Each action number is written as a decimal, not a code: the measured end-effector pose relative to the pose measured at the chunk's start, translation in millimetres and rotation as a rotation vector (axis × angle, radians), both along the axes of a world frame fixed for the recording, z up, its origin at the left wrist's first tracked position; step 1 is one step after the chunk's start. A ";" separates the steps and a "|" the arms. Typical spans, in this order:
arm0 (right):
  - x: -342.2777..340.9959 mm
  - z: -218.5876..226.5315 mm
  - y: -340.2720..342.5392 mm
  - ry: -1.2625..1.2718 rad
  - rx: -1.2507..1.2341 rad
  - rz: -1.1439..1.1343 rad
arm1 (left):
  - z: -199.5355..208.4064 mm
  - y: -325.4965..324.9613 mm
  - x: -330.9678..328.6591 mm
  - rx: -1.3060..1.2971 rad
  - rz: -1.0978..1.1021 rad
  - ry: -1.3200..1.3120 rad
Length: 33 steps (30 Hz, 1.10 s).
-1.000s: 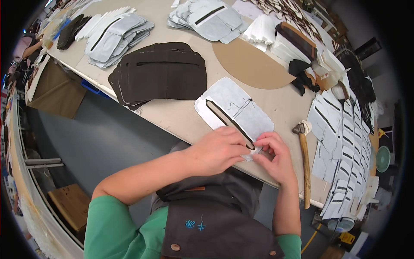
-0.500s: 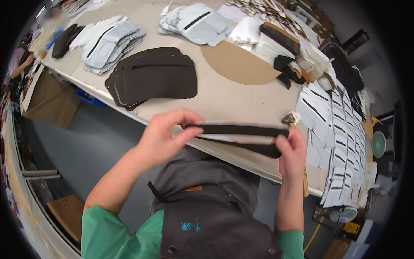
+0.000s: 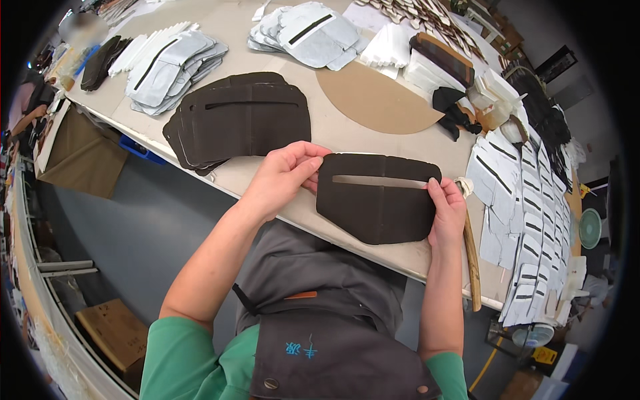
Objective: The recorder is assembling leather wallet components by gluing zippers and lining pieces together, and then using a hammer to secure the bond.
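Between my hands, above the table's near edge, is a dark brown fabric panel (image 3: 377, 213) with a long slot cut near its upper edge. My left hand (image 3: 283, 175) pinches its upper left corner between thumb and fingers. On the right side, my right hand (image 3: 447, 208) grips the edge at the slot's end, thumb on the front face. The light tabletop shows through the slot. A stack of similar dark slotted panels (image 3: 243, 127) lies on the table just beyond my left hand.
The table (image 3: 393, 150) holds two piles of pale grey slotted pieces (image 3: 170, 73), a tan half-round board (image 3: 373, 100) and a brush (image 3: 427, 63). Rows of white pieces with dark strips (image 3: 527, 220) cover the right side. A wooden-handled tool (image 3: 471, 267) lies near the right edge.
The panel was seen nearly edge-on, bent with its slot gaping; it is now flattened and its broad face shows. My left hand has moved right and up.
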State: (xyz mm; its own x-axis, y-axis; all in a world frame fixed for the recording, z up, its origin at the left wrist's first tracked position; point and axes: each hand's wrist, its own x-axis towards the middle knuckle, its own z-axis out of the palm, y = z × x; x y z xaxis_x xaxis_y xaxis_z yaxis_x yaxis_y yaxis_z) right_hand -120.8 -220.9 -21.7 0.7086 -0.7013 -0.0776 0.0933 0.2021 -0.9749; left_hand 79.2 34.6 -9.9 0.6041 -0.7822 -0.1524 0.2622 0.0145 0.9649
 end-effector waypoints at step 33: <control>-58.7 30.3 -15.7 0.239 -0.854 -0.035 | 22.0 15.5 26.7 0.522 -0.082 -1.586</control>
